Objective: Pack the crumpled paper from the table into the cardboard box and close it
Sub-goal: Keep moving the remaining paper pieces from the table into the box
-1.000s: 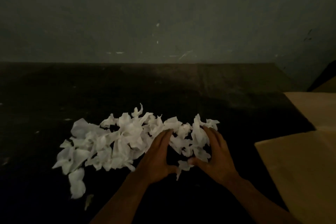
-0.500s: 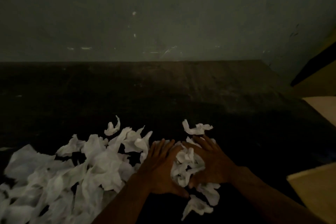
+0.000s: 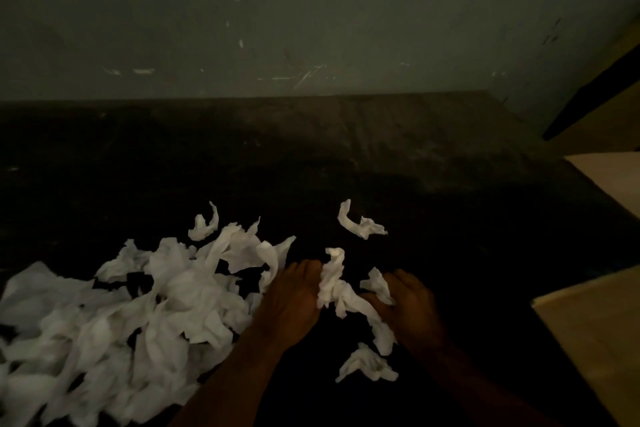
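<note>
A big heap of white crumpled paper (image 3: 138,315) covers the near left of the dark table (image 3: 346,166). My left hand (image 3: 294,298) and my right hand (image 3: 412,308) lie close together at the heap's right end, fingers curled around a small bunch of paper (image 3: 337,291) squeezed between them. One loose scrap (image 3: 360,224) lies beyond the hands, another scrap (image 3: 367,362) lies just in front of them. The cardboard box (image 3: 595,340) shows at the right edge, with only its flaps in view.
A grey-green wall (image 3: 311,17) rises behind the table's far edge. A dark diagonal bar (image 3: 595,90) stands in the right corner above a pale flap (image 3: 609,177). The room is dim.
My hands have drawn together and gathered a bunch out of the heap's right end. The view has shifted, so the heap sits further left and nearer, and the box shows less.
</note>
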`<state>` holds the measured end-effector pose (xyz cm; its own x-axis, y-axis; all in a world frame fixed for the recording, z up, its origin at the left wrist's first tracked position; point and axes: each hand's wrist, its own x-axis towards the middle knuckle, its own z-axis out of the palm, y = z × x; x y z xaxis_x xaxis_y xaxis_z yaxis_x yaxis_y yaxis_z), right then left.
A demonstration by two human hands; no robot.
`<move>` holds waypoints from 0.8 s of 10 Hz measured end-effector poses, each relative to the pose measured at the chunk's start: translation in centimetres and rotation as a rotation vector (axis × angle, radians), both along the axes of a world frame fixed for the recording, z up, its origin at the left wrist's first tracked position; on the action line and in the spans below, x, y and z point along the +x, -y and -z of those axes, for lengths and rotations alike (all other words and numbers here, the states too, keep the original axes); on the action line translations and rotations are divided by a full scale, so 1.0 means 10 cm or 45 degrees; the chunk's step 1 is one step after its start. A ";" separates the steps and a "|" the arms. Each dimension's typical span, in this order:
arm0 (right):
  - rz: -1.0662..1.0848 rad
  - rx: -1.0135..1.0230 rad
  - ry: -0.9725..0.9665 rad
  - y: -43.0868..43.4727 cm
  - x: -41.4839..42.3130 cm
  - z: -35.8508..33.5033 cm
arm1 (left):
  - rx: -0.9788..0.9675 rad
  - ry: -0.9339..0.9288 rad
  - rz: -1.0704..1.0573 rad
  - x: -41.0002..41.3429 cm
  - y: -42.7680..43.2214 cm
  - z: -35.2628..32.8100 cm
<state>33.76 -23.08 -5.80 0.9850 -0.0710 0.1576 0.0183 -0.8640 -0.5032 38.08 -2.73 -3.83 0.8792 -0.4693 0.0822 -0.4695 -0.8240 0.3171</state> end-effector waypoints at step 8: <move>-0.073 0.722 0.248 1.44 -1.27 -2.83 | -0.367 0.112 -0.036 -1.54 1.21 -2.79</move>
<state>21.10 -37.44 22.45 0.9466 -0.1439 0.2884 0.1951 -0.4566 -0.8680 22.70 -14.82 24.03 0.8753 -0.3906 0.2852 -0.4835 -0.7191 0.4991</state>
